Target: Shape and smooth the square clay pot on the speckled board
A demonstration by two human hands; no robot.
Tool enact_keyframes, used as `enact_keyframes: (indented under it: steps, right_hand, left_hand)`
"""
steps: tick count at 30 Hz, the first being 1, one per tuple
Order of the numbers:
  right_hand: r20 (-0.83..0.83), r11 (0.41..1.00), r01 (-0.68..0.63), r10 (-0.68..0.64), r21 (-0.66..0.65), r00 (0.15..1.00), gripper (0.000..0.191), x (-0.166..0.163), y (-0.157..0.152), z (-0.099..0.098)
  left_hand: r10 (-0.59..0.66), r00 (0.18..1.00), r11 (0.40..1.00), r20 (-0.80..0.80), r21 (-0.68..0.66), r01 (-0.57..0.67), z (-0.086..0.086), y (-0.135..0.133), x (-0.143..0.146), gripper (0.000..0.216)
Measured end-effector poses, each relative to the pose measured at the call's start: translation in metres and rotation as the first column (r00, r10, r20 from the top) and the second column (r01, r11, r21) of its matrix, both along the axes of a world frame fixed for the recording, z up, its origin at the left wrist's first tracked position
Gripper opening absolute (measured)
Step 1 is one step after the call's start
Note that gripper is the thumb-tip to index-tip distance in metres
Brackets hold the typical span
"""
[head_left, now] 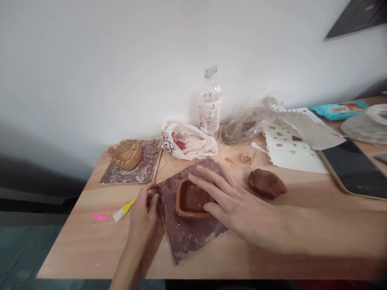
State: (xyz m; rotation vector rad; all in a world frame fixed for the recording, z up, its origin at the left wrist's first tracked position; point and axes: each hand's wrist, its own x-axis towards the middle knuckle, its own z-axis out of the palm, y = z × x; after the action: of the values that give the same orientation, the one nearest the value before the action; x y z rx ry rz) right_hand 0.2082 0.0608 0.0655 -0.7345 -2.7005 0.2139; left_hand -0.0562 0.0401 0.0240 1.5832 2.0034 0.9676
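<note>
A wet brown clay dish with rounded corners sits on a dark, clay-smeared board. Over the dish's right side lies my right hand, fingers stretched out and slightly spread, the thumb at its inner right part. That hand hides the right wall, and whether the fingertips press on the clay I cannot tell. At the board's left corner my left hand is closed, thumb and curled fingers on the edge. Beside it lies a brush with a yellow handle and pale bristles. A lump of brown clay rests right of the board.
Back left, a tan clay bowl stands on another board. Along the wall are a white plastic bag, a clear bottle and plastic-wrapped clay. Paper and a dark tablet lie right. A pink strip lies left.
</note>
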Motion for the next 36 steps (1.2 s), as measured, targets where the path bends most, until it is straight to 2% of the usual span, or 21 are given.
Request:
enact_keyframes:
  steps: [4,10,15,20,25,29,33,36]
  right_hand:
    - [0.016,0.999,-0.021,0.02,0.034,1.0,0.02,-0.002,-0.002,-0.001]
    - [0.029,1.0,-0.008,0.008,0.0,1.0,0.018,-0.003,0.006,0.009]
    - [0.074,1.0,-0.013,0.012,0.023,0.997,0.012,-0.012,0.011,0.011]
    - [0.14,0.997,-0.062,0.069,-0.053,0.988,0.009,-0.02,0.008,0.011]
    - [0.14,0.992,-0.065,0.08,-0.109,0.987,0.011,-0.011,0.006,0.013]
    - [0.112,0.995,-0.035,0.046,-0.095,0.993,0.02,-0.002,0.005,0.011]
    - [0.118,0.996,0.007,0.003,-0.085,0.993,0.024,-0.002,0.003,0.015]
    - [0.046,0.995,0.089,-0.09,0.037,0.995,0.026,-0.001,-0.01,0.011]
  left_hand:
    - [-0.007,1.0,1.0,0.02,-0.003,0.007,-0.001,0.001,0.0,0.036]
    - [-0.009,0.999,1.0,0.033,0.001,0.009,-0.004,0.001,-0.002,0.038]
    - [-0.015,1.0,1.0,0.018,0.003,0.015,-0.002,0.001,-0.002,0.038]
    - [-0.022,0.999,1.0,0.033,0.013,0.021,-0.003,0.001,-0.002,0.038]
    - [-0.024,1.0,1.0,0.011,-0.006,0.024,0.002,0.001,-0.002,0.039]
    - [-0.031,0.999,0.999,-0.006,-0.008,0.031,0.004,0.003,-0.001,0.039]
    - [-0.041,0.999,0.998,-0.005,0.058,0.041,-0.003,0.01,-0.005,0.036]
    - [-0.031,0.999,0.995,-0.01,0.098,0.032,-0.009,0.016,-0.01,0.034]
